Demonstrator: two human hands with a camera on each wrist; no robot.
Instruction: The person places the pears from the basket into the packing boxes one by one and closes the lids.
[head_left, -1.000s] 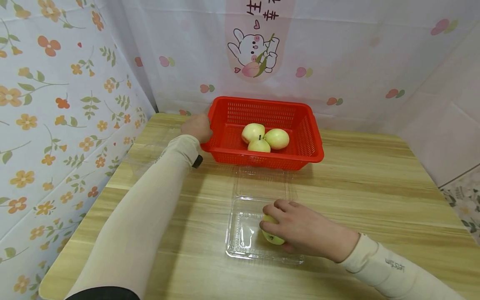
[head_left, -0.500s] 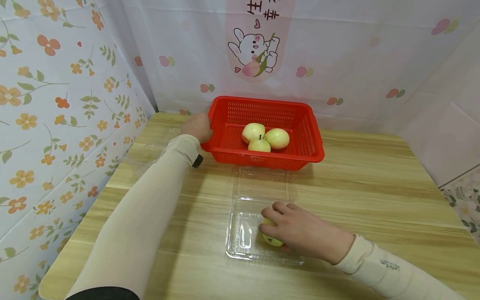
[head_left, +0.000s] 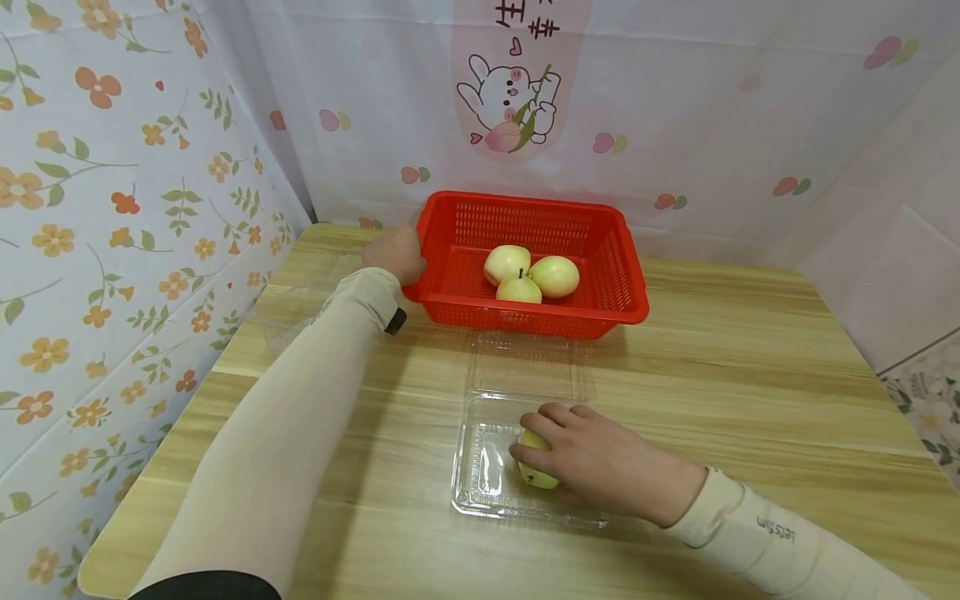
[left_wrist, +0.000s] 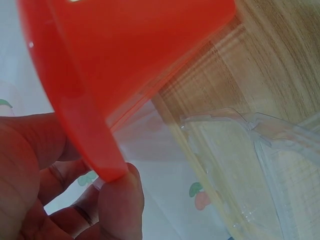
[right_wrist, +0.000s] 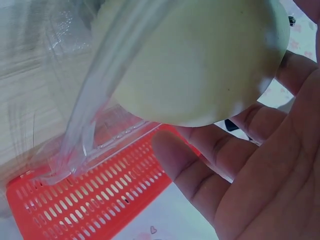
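Note:
My left hand (head_left: 395,254) grips the left end of a red plastic basket (head_left: 540,317). In the left wrist view, the thumb and fingers pinch the basket's rim (left_wrist: 95,135). Inside the basket lie three pale yellow-green pears (head_left: 555,277). Nearer to me, my right hand (head_left: 603,458) holds another pear (head_left: 537,478) inside the base of a clear plastic clamshell box (head_left: 474,492), with fingers curled over it. The right wrist view has this pear (right_wrist: 200,65) large beside the fingers. The box's lid (head_left: 525,367) lies folded back toward the basket.
More clear plastic boxes (head_left: 288,304) stand at the table's left, partly behind my left forearm. The wooden table (head_left: 735,367) meets a printed cloth (head_left: 675,125) at the back and a floral cloth (head_left: 112,333) on the left.
My right hand has shifted slightly left with the pear inside the box. The left hand and basket stay in place.

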